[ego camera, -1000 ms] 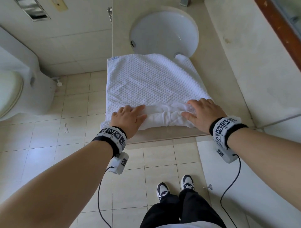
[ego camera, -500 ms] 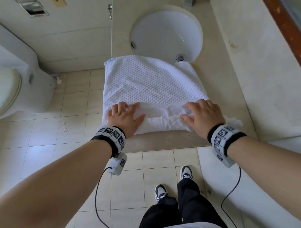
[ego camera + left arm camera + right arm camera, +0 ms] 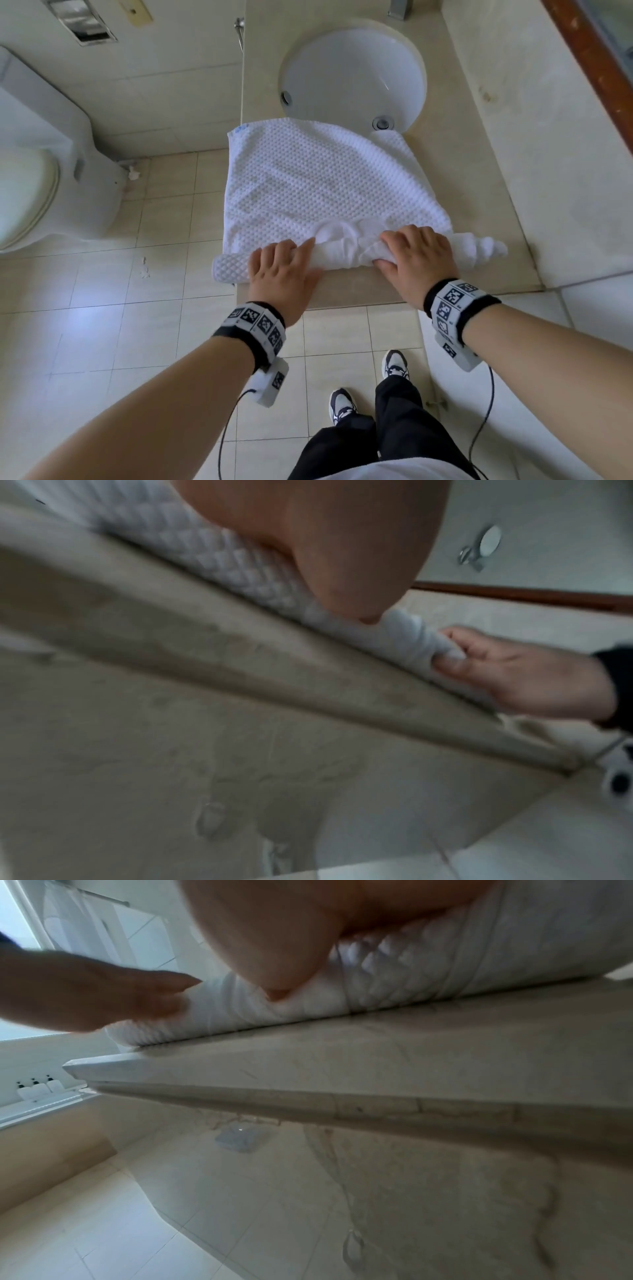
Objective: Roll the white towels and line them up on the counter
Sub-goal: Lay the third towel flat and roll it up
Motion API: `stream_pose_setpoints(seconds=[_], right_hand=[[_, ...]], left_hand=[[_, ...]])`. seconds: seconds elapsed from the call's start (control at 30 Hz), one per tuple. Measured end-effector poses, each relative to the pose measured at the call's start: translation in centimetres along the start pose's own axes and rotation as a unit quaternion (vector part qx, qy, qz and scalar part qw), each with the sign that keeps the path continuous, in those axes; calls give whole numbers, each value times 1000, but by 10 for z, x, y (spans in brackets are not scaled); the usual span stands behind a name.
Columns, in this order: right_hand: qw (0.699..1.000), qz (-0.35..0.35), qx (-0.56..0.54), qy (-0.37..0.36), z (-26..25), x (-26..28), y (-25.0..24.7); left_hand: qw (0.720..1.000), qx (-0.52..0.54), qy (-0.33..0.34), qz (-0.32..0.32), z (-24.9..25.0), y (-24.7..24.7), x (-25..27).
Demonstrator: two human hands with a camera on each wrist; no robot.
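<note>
Where the tabletop (image 3: 359, 291) nears its front edge: white towel (image 3: 308, 178), partly rolled; left hand (image 3: 279, 270) and right hand (image 3: 416, 255) on the roll, fingers apparently curled over it, thumbs tucked beneath.

Beige counter (image 3: 455, 192) under white towel (image 3: 308, 181)

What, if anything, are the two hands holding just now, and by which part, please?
Both hold the white towel by its rolled near edge: left hand toward the roll's left end, right hand toward its right, fingers curled over it.
</note>
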State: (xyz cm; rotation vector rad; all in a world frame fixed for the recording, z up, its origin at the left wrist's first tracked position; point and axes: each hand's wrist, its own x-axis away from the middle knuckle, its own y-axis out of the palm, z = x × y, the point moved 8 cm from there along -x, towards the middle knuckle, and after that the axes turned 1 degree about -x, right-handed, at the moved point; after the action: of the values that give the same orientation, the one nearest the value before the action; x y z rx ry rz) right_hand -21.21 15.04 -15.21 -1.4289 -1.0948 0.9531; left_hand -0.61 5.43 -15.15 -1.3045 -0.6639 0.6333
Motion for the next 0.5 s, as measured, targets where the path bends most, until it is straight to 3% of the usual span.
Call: stream_pose_setpoints(seconds=[0.3, 0.5], right_hand=[[1000, 12, 18, 12, 8, 13, -1], [999, -38, 23, 14, 6, 15, -2]], left_hand=[[999, -37, 26, -29, -11, 9, -11], [997, -38, 25, -56, -12, 6, -5]])
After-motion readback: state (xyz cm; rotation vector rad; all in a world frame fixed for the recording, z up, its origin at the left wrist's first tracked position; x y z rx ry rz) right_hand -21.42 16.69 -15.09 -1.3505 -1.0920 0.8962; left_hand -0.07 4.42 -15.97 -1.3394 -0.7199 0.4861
